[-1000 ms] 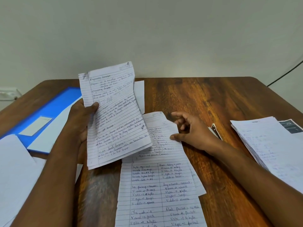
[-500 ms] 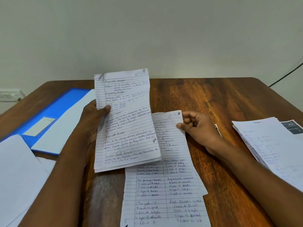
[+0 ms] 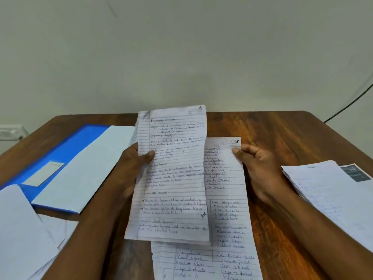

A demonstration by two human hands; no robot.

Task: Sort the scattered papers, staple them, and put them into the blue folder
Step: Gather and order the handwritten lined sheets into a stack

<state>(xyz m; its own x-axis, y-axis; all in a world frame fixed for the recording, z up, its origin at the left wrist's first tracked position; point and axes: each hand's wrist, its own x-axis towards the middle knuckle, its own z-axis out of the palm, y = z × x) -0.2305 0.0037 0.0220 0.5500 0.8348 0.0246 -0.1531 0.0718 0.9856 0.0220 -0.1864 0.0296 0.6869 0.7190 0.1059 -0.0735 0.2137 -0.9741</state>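
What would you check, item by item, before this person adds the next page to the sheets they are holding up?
1. Left hand grips the held sheets firmly: ok, thumb across the front.
2. Right hand has the next page by its right edge: ok, thumb on the edge.
3. Page numbers readable at the top corners: cannot tell, too blurred.
4. Blue folder within reach: ok, on the table to the left.
5. Stapler in sight: not ok, none visible.
6. Stack at right kept apart: ok.
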